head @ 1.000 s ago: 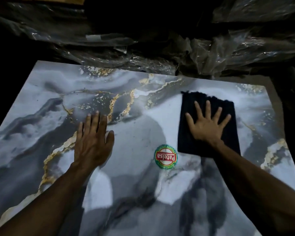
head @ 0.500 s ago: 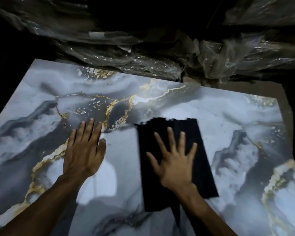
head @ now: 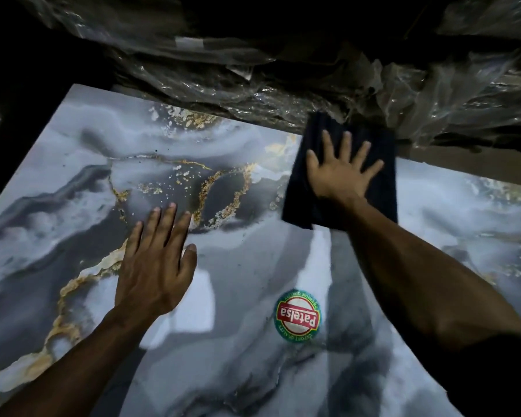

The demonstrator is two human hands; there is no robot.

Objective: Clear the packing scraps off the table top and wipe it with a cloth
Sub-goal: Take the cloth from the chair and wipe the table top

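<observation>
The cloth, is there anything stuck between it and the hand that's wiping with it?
No. The right hand lies flat with spread fingers directly on the dark cloth, nothing between them. The cloth sits at the far edge of the marble table top, right beside the crumpled plastic wrap. The left hand rests bare on the table.

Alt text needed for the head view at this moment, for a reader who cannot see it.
A right hand presses a dark cloth flat near the far edge of a marble-patterned table top, while the left hand rests open on the surface. A round sticker lies near the front; crumpled plastic wrap lies beyond the table.
</observation>
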